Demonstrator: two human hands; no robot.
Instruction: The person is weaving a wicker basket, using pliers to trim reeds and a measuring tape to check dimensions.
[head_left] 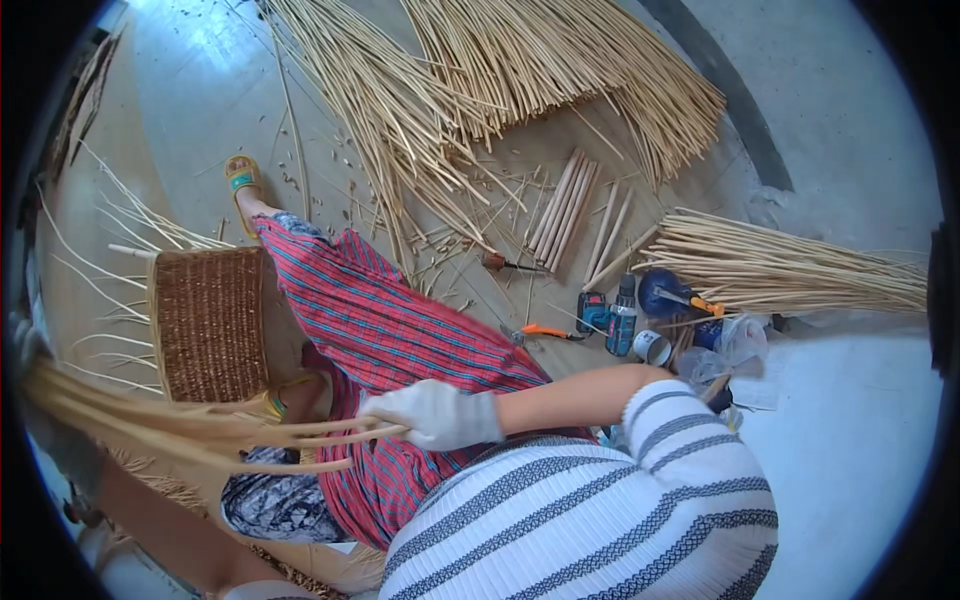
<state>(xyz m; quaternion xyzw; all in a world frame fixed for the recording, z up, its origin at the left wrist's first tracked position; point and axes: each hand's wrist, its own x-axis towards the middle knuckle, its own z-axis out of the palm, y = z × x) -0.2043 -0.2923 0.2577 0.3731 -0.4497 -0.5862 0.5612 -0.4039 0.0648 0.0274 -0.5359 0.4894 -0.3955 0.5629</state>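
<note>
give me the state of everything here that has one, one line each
right hand: gloved, closed on the rattan strands
rattan strands: bunched, pulled across the lap
left hand: not clearly in view
woven basket panel: partly woven, loose ends sticking out
cane bundles: lying fanned on the floor
cordless drill: lying on the floor, unused
sandal: on the foot

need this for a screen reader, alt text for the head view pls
A white-gloved right hand grips a bundle of long pale cane strands above a half-woven basket. Loose cane bundles and a cordless drill lie on the floor.
</note>
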